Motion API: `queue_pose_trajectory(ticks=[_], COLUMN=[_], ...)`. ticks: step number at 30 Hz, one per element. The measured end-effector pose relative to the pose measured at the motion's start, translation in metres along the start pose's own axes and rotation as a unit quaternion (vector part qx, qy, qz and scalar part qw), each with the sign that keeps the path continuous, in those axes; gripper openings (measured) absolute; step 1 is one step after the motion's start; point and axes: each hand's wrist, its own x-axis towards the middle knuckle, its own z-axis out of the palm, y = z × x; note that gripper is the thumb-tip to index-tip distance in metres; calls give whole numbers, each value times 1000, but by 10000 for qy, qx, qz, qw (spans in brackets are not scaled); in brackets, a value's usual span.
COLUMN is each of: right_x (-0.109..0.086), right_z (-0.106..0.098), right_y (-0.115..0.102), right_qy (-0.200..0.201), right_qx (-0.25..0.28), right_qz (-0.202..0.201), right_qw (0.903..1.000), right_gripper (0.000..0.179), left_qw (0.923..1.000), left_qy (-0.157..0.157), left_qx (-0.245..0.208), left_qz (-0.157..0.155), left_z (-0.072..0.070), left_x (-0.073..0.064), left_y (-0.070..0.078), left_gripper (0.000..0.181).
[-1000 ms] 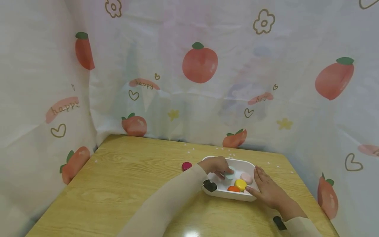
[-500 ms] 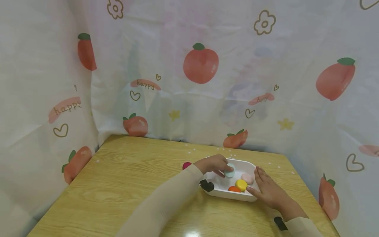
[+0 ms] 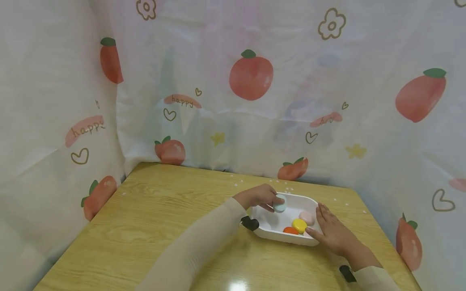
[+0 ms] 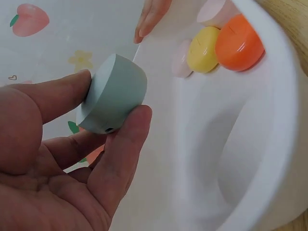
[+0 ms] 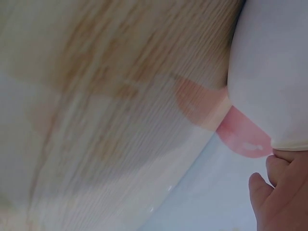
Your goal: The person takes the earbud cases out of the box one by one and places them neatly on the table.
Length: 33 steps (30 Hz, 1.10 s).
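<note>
My left hand (image 3: 256,197) pinches a mint-green rounded piece (image 4: 118,91) between thumb and fingers, over the left part of a white tray (image 3: 269,235). Seen close in the left wrist view, the piece has a flat face and a small dark hole near its edge. At the tray's right end is my right hand (image 3: 336,234), its thumb over the rim and its fingers along the outer side. A yellow piece (image 3: 299,225), an orange piece (image 3: 290,230) and a pale pink piece (image 3: 306,218) lie inside the tray, near that thumb. Another pale pink piece (image 4: 214,12) is partly hidden.
The tray stands on a wood-grain table (image 3: 174,218). Small white specks (image 3: 287,189) are scattered behind it. A fruit-printed white curtain (image 3: 204,76) encloses the back and sides. My left forearm (image 3: 196,242) crosses the table in front of the tray's left side.
My left hand has lifted the mint-green piece off the tray floor and drawn it back and left. A dark pink piece on the table is now hidden by my left arm.
</note>
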Motion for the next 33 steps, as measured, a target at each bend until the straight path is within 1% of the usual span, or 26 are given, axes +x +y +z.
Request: queue_pose_trajectory(ticks=[6,15,19,24,28,33], right_x=[-2,-1,0,0,0,1], right_z=[3,2,1,3,5,6], right_y=[1,5,5,5,7,8], right_qy=[65,24,22,-10,-12,-4], right_qx=[3,62,102,195,246,242], right_qz=[-42,-27,-26,-5,2,-2], right_qw=[10000,10000,9999,9998,9997,9997], right_gripper=[89,90,90,91,91,91], left_qw=[10000,9999,9999,9996,9995,9993], left_qy=[-42,94,147,204,254,333], left_qx=[-36,-74,-18,207,175,189], left_qz=[28,73,59,18,5,-21], left_z=[-15,-36,-45,-60,-70,-83], left_x=[-9,-15,-21,-27,-33,-37], left_y=[0,-3,-3,-9,-13,-21], left_gripper=[19,21,22,24,24,22])
